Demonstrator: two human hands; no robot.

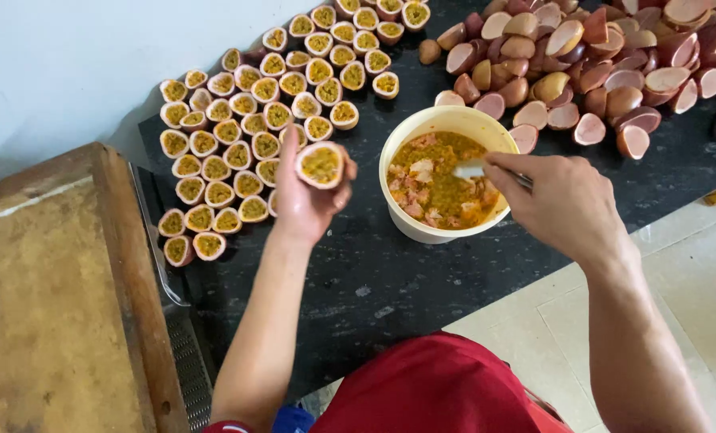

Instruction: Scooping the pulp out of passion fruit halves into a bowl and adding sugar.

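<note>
Left hand (310,196) raised over the dark counter (374,281), fingers curled around one cut passion fruit half (321,164), cut face up and still full of yellow pulp. Right hand (562,200) at 3 o'clock of that half, fingers pinched on the handle of a spoon (474,170), its bowl dipped over the rim of a cream-coloured bowl (442,172). Bowl set at the middle of the counter, between the two hands, filled well up with orange-yellow pulp, seeds and pale pinkish bits. At 10 to 12 o'clock of the bowl, a broad spread of filled halves (254,128), set cut side up in close rows, running from the counter's left edge up to the top of the view. At 1 to 2 o'clock, a heap of hollow shells (590,72), purple-brown outside and pale pink inside, piled loosely and just beside the bowl's far rim. By the look of it, well along but far from over: the shell heap large, the bowl mostly full, yet dozens of filled halves still waiting, roughly as many as those already emptied. At 8 o'clock, a worn wooden board (53,297) off the counter's edge, with a strip of metal grating (189,369) beside it. At 6 o'clock, a red garment (438,393) on the person, pale floor tiles (694,273) toward 4 o'clock.
</note>
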